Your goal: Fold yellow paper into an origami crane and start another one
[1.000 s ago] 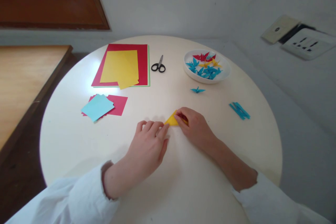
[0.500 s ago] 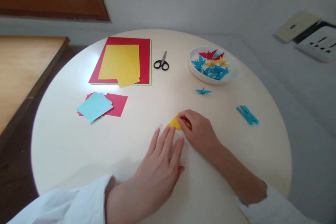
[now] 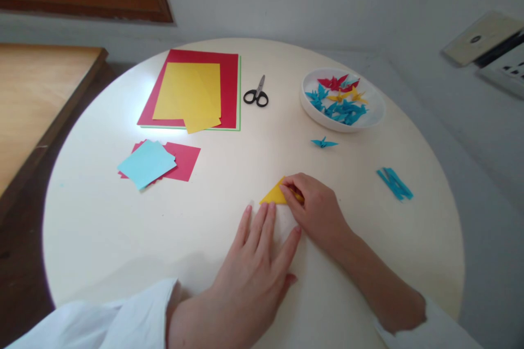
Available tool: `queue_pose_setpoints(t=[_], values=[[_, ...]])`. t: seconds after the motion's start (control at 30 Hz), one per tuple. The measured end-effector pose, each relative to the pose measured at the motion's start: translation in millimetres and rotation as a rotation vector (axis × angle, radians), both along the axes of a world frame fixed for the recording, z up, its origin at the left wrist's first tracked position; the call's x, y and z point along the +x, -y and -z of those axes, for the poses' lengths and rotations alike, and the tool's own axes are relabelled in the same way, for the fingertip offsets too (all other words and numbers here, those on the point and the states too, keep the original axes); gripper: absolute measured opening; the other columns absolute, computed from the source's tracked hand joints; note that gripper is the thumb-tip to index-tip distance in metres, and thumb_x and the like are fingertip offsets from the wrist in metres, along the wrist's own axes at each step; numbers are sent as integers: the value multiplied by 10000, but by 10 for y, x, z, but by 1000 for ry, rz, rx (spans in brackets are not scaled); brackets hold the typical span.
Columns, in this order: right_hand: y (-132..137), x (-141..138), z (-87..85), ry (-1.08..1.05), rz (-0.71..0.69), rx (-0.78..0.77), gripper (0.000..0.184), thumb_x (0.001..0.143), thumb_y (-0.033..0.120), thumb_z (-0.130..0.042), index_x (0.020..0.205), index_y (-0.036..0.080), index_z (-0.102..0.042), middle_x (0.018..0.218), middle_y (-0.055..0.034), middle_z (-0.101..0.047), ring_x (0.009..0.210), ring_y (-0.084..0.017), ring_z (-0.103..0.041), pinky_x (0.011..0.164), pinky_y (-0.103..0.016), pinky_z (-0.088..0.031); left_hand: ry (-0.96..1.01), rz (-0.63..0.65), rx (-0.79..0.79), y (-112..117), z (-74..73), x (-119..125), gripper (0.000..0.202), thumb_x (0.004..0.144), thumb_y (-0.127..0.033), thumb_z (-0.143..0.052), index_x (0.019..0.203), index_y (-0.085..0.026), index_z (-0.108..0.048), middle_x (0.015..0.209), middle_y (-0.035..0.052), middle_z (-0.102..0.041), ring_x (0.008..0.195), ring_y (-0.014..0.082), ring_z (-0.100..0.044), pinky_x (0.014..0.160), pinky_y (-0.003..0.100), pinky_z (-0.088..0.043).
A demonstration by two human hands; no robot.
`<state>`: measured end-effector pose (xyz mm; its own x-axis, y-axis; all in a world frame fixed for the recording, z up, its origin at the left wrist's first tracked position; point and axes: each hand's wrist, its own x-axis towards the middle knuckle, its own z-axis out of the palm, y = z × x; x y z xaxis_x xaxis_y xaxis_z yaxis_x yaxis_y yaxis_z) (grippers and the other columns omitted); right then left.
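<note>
Currently, folded yellow paper (image 3: 273,194) on the white table (image 3: 200,234), long near edge running left to right. Right hand (image 3: 321,208) at its right end, thumb and fingers closed on it in a pinch (paper beneath them partly hidden). Left hand (image 3: 254,272) lies on the near side, fingers spread, gripping nothing, two fingertips at that edge.

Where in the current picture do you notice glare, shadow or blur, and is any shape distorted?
Head view: bright glare on the white table around the red sheet's lower-left corner; head view: soft, faint shadow beside the left hand; head view: the wall socket at the right edge looks blurred and stretched.
</note>
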<state>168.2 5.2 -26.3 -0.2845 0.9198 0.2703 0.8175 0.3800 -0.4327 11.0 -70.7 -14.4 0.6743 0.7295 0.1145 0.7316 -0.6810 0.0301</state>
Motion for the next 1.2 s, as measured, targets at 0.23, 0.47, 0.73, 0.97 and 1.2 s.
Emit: queue_pose_setpoints(t=[0.23, 0.47, 0.73, 0.97, 1.2], values=[[-4, 2, 5, 19, -9, 12, 157, 865, 187, -450, 772, 171, -575, 729, -49, -660, 658, -163, -588, 621, -269, -429, -14, -9, -27, -8, -20, 6, 536, 928, -394, -349, 1396, -136, -315, 1372, 236, -452, 1322, 368, -358, 1046, 547, -284], [-1, 5, 11, 45, -1, 19, 175, 874, 189, -427, 773, 186, -570, 744, -51, -659, 665, -162, -581, 631, -272, -428, -2, -9, -44, -29, -38, 13, 521, 931, -379, -345, 1386, -126, -326, 1374, 243, -448, 1326, 366, -352, 1040, 562, -279], [-3, 5, 33, 85, -14, 48, 181, 882, 194, -424, 786, 179, -576, 739, -55, -660, 665, -169, -584, 632, -276, -429, 10, -8, -56, -28, -37, 4, 512, 926, -390, -359, 1376, -146, -345, 1372, 237, -455, 1329, 360, -353, 1032, 562, -302], [-6, 6, 32, 92, -13, 64, 184, 885, 197, -423, 784, 188, -576, 738, -52, -661, 668, -167, -588, 632, -273, -433, 16, -7, -53, -28, -36, 7, 515, 926, -378, -365, 1380, -138, -341, 1365, 225, -469, 1326, 358, -357, 1031, 550, -314], [-2, 5, 17, 84, -13, 49, 172, 884, 194, -431, 788, 187, -574, 740, -52, -660, 667, -165, -592, 626, -272, -437, 26, -30, -67, -57, -30, 11, 494, 922, -391, -371, 1361, -166, -374, 1354, 212, -489, 1316, 344, -382, 1015, 568, -318]])
